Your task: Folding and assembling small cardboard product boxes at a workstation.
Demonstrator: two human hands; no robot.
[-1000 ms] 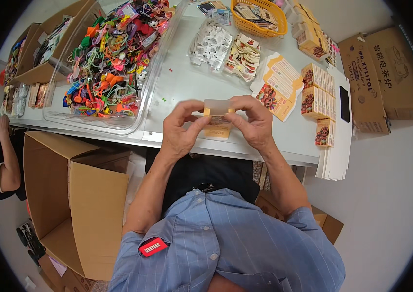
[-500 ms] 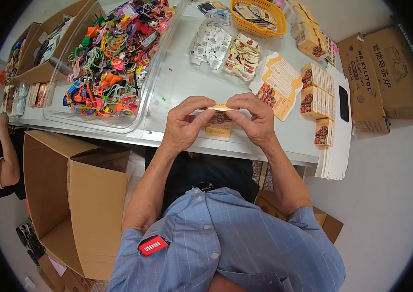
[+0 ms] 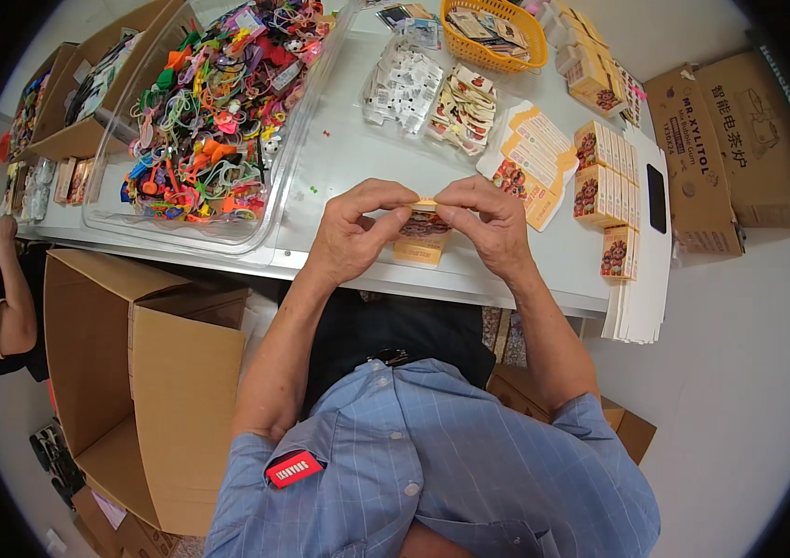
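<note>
Between my hands, just over the table's front edge, is a small printed carton (image 3: 425,226) in yellow and brown, with a pale yellow flap hanging on my side. My left hand (image 3: 355,230) pinches its upper left edge between thumb and fingers. On the opposite end, my right hand (image 3: 488,228) grips the top edge in the same way. Beyond my right hand lies a stack of flat, unfolded cartons (image 3: 535,153) with the same print. Several folded cartons (image 3: 600,177) stand in rows farther right.
At left sits a clear plastic tub (image 3: 274,200) heaped with colourful small toys. Bags of white packets (image 3: 404,84) and printed cards (image 3: 465,107) lie ahead, near a yellow basket (image 3: 497,60). A black phone (image 3: 657,197) rests at right. An open cardboard box (image 3: 186,409) stands below left; another person's arm (image 3: 12,288) shows far left.
My thumbs have shifted slightly up and apart along the carton's top edge, so more of its printed face shows. Both hands keep their grip.
</note>
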